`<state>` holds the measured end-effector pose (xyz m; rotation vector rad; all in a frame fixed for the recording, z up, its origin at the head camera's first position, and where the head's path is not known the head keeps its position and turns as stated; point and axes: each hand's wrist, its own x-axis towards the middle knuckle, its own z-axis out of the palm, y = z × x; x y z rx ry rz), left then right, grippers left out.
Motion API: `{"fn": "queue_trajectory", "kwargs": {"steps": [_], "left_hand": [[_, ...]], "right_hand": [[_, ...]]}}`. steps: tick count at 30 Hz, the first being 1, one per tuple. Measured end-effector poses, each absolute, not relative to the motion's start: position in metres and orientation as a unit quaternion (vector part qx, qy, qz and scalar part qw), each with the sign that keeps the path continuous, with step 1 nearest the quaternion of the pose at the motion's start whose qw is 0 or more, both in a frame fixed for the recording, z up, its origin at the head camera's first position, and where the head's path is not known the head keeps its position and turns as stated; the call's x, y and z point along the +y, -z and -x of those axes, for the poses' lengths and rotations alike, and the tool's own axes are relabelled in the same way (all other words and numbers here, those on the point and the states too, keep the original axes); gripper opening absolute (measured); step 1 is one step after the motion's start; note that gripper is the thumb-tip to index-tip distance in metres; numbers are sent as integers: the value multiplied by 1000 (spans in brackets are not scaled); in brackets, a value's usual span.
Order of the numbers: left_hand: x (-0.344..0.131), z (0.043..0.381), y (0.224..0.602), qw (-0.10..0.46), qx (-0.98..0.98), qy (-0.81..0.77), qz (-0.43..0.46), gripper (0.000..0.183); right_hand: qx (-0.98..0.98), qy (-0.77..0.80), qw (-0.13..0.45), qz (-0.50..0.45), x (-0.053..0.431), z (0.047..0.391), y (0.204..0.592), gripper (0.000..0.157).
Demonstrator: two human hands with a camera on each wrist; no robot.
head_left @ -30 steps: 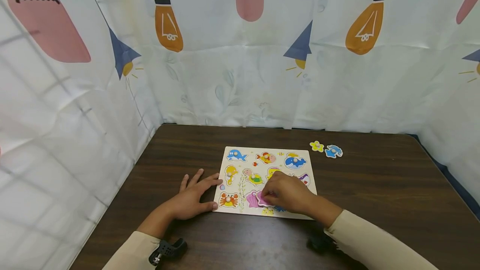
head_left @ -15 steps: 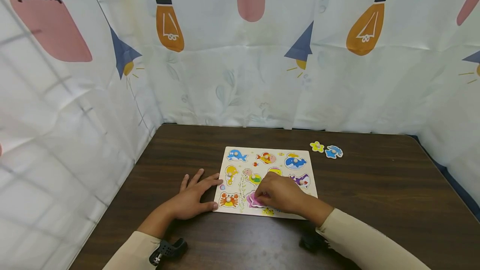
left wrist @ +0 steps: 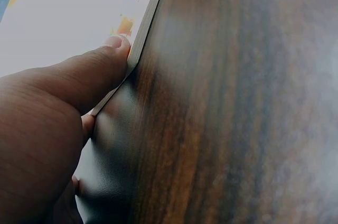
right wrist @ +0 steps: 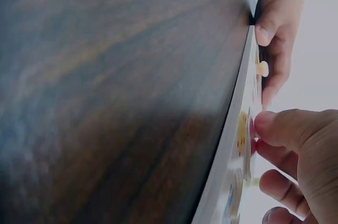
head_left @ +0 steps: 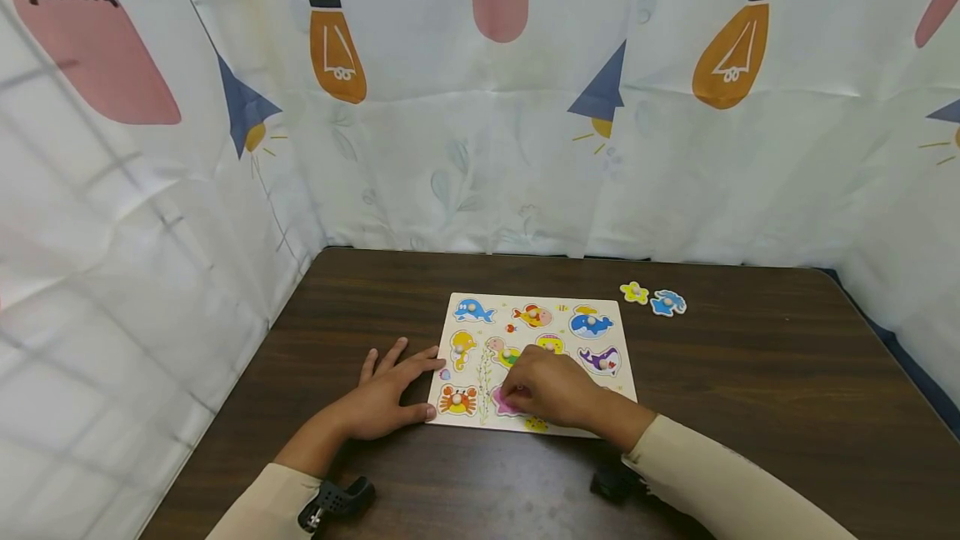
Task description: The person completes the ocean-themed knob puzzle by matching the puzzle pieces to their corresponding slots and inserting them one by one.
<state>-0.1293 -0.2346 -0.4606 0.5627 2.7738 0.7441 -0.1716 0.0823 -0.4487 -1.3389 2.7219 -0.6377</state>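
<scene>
A pale wooden knob puzzle board (head_left: 504, 307) with sea animals lies on the dark table. My left hand (head_left: 378, 402) rests at its left edge, fingers spread and thumb at the lower corner, as the left wrist view also shows at the board's edge (left wrist: 145, 34). My right hand (head_left: 555, 390) pinches a pink puzzle piece (head_left: 501, 403) between thumb and index finger, low at the board's bottom row. In the right wrist view the thumb (right wrist: 280, 128) and fingers close on the piece's pink knob; the fit in the recess cannot be made out. The hand hides part of the board's lower right.
A yellow star-shaped piece (head_left: 633, 293) and a blue piece (head_left: 667, 303) lie beyond the board's upper right corner. A crab piece (head_left: 457, 400) sits at the lower left of the board. A patterned white curtain (head_left: 480, 173) hangs behind the table.
My right hand has shifted left with the pink piece, bringing it over the pink picture on the board. The purple whale piece has come into view. My left hand stays put.
</scene>
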Motion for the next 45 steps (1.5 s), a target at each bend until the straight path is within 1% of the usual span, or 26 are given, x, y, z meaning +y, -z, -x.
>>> {"fn": "queue_trajectory", "kwargs": {"steps": [11, 17, 26, 33, 39, 45], "left_hand": [[-234, 129, 458, 108, 941, -258, -191, 68], [-234, 129, 457, 108, 941, -257, -192, 69], [-236, 131, 459, 106, 943, -250, -194, 69], [-237, 130, 459, 106, 942, -252, -195, 69], [-236, 129, 460, 106, 941, -255, -195, 69], [-235, 129, 460, 105, 942, -252, -194, 69]], "right_hand": [[888, 182, 23, 422, 87, 173, 446, 9], [893, 186, 31, 409, 104, 178, 443, 12], [919, 178, 30, 350, 131, 185, 441, 15], [932, 179, 13, 313, 158, 193, 439, 15], [949, 179, 10, 258, 189, 207, 437, 18], [955, 178, -31, 236, 222, 223, 438, 20]]}}
